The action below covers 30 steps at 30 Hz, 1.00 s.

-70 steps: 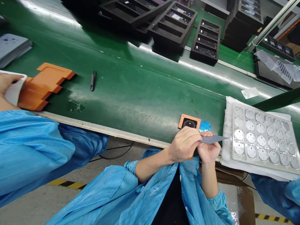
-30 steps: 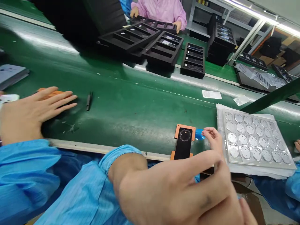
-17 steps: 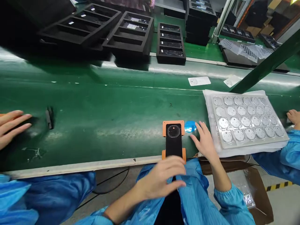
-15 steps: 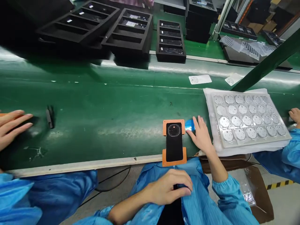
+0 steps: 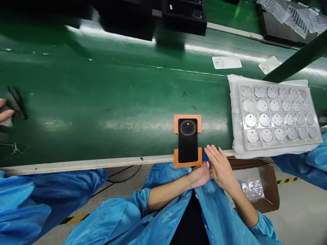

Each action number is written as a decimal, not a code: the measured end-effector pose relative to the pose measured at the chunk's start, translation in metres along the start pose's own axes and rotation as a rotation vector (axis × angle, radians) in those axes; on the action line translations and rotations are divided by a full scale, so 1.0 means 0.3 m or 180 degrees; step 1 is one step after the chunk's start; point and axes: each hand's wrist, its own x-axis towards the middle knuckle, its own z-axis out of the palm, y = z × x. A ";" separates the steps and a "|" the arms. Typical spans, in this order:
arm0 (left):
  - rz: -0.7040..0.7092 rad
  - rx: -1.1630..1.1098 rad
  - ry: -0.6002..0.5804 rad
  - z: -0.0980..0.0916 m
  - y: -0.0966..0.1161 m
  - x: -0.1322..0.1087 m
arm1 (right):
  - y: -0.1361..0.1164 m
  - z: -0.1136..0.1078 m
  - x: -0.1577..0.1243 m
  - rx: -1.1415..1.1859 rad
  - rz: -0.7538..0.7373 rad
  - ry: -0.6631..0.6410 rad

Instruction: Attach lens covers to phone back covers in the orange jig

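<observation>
In the head view, a black phone (image 5: 188,144) lay flat in an orange holder (image 5: 187,165) at the front of the green desk (image 5: 138,102), the holder's near end reaching out over the edge. A faint ring with a small dot inside showed near the phone's far end. The person's right hand (image 5: 220,167) was just beside the holder's near right corner, its fingers straight and close together. The left hand (image 5: 200,175) lay against it, palm turned up and fingers loosely bent — whether either hand held anything I could not tell. A bit of blue film (image 5: 205,157) showed between the holder and the right fingertips, mostly hidden.

To the right, a clear tray (image 5: 284,144) of silver round pieces in four rows rested on white sheets (image 5: 236,149). Behind it lay two white cards (image 5: 231,62), each with a round piece on it, the right one close to a dark green bar (image 5: 296,64). Black trays (image 5: 184,17) stood along the back. At the far left, a co-worker's fingers (image 5: 5,115) were near a dark, blurred tool (image 5: 17,102) — and under the desk, a cardboard box (image 5: 272,197) held clear plastic packs (image 5: 252,189).
</observation>
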 end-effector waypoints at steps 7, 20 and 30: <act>-0.0264 -0.0035 -0.0038 0.033 0.026 -0.034 | -0.052 0.020 -0.124 0.0876 0.0423 0.0516; -0.0973 0.1438 -0.0468 0.012 0.037 -0.050 | -0.055 0.047 -0.215 0.1806 0.1177 0.0657; -0.1673 0.1321 -0.0226 0.033 0.037 0.005 | -0.022 0.025 -0.383 0.1573 0.2012 0.1432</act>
